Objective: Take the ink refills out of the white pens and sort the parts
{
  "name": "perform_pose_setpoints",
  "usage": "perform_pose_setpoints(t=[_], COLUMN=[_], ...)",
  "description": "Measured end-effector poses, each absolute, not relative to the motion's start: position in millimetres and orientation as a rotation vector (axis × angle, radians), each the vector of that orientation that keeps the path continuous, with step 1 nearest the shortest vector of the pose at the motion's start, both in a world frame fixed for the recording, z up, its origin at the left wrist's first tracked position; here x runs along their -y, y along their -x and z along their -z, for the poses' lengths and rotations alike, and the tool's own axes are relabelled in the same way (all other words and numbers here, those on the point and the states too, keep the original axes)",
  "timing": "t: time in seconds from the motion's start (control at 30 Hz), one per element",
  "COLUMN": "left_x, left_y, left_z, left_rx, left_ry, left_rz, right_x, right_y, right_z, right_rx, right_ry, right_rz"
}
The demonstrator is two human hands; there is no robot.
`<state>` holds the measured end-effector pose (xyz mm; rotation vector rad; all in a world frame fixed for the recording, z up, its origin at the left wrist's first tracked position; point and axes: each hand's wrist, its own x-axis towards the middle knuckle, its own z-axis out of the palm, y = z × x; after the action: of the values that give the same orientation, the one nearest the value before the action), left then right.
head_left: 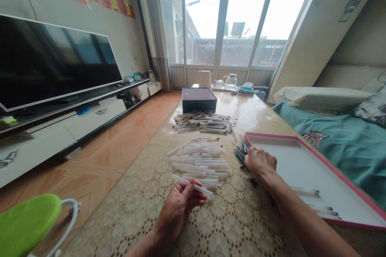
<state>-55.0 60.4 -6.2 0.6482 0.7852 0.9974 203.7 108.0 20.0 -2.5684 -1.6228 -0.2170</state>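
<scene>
My left hand (182, 201) is closed around a white translucent pen barrel (193, 185), pinched between thumb and fingers above the table's near middle. Just beyond it lie rows of similar white pen barrels (202, 164). To the right, my right hand (261, 162) reaches down with bent fingers into a pile of thin dark pen parts (240, 152). Its fingertips are hidden, so what they grip does not show. Beside that hand is a shallow pink-edged box lid (328, 168) with several pens (327, 210) with dark ends lying in its near part.
Farther up the patterned table (135, 192) lies a heap of dark-tipped pens (205, 122) before a dark blue box (199, 100). A jug (204, 78) and a glass kettle (231, 80) stand at the far end. A green stool (33, 225) is at the left.
</scene>
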Motion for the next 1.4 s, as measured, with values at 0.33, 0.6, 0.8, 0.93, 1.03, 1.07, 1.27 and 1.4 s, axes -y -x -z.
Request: perform_pose_setpoints(t=[0.33, 0.6, 0.8, 0.93, 1.03, 1.07, 1.27, 1.4], left_x=[-66, -71, -68, -63, -57, -55, -56, -65], left_y=[61, 64, 61, 58, 55, 53, 56, 64], left_z=[4, 5, 4, 1, 0, -1, 0, 5], left_rx=[-0.822, -0.82, -0.814, -0.754, -0.65, -0.626, -0.637, -0.682], left_ry=[-0.445, -0.373, -0.436, -0.53, -0.628, -0.659, -0.51, -0.361], left_rz=[-1.122, -1.199, -1.142, -1.074, -0.955, -0.911, -0.915, -1.036], right_x=[-25, 6, 2, 1, 3, 4, 0, -12], right_y=[-151, -126, -124, -122, -114, -111, -122, -161], right_z=[-31, -17, -20, -16, -14, -14, -22, -12], right_rx=[1.895, 1.917, 1.964, 1.961, 1.857, 1.816, 1.654, 1.65], right_ry=[1.73, 1.475, 1.467, 1.489, 1.507, 1.499, 1.422, 1.987], right_rz=[-0.252, -0.164, -0.114, -0.141, -0.256, -0.321, -0.594, 0.014])
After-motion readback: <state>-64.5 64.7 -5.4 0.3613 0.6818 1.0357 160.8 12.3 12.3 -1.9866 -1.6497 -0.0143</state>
